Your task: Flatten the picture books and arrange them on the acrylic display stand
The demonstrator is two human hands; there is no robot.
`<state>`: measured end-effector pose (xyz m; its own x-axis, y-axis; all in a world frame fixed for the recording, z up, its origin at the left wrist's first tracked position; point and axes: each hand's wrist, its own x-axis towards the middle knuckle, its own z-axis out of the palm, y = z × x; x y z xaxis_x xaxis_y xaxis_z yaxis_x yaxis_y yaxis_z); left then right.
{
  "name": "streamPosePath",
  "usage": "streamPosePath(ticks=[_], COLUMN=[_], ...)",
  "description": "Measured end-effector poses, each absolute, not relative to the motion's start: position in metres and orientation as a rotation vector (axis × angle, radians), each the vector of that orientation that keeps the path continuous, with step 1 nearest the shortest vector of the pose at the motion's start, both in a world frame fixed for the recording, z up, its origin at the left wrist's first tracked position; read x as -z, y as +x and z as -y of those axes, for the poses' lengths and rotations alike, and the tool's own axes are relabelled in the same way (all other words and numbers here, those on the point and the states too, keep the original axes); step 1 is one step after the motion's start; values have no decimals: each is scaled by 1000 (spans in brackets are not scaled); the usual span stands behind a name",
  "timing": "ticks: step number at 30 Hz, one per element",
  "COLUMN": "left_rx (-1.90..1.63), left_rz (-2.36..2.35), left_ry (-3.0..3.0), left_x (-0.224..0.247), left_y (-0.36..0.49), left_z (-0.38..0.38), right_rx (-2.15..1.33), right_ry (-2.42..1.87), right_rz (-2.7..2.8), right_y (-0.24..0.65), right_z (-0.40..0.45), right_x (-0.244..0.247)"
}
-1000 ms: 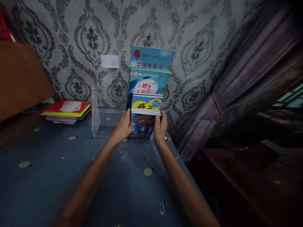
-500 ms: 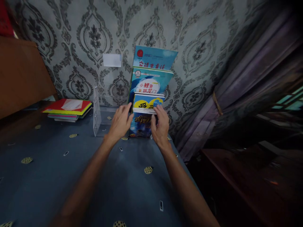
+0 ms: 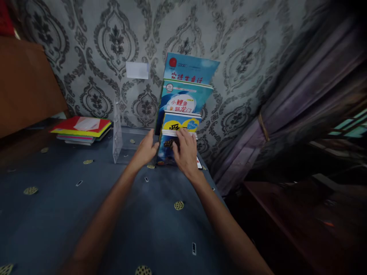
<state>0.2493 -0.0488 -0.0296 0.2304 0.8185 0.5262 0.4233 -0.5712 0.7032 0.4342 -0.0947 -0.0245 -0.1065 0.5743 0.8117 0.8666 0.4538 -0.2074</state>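
Note:
Several books stand upright in tiers against the wall: a tall light-blue book [image 3: 192, 68] at the back, a teal one [image 3: 186, 91] before it, then a blue and yellow one [image 3: 169, 119], and a dark blue book [image 3: 164, 152] in front. My left hand [image 3: 145, 149] is at the left edge of the front books, fingers forward and thumb apart. My right hand [image 3: 186, 151] lies over the front book's face, fingers spread, fingertips at its top edge. A clear plastic rack [image 3: 117, 133] stands left of the books, partly behind my left hand.
A stack of folders and papers [image 3: 83, 128], red and yellow on top, lies at the left by a brown panel [image 3: 28, 88]. Blue patterned cloth [image 3: 114, 214] covers the table. A tied curtain [image 3: 246, 152] hangs at the right; a white label [image 3: 137, 70] is above the rack.
My right hand has moved left from the books' right edge onto the front cover. A white corner now shows at the books' lower right. My left hand has hardly moved.

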Motion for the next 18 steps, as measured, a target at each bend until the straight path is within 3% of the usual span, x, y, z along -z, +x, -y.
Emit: streamPosePath(ticks=[6, 13, 18], left_rx=[-1135, -984, -963], left_rz=[-1120, -1127, -1114], left_ry=[1880, 1866, 2030], left_x=[30, 27, 26], left_y=[236, 233, 246], left_z=[36, 39, 49], right_rx=[306, -269, -336], right_ry=[-1191, -1160, -1145], right_rz=[1507, 1053, 1046], right_y=[447, 470, 466], right_z=[102, 100, 106], right_x=[34, 75, 91])
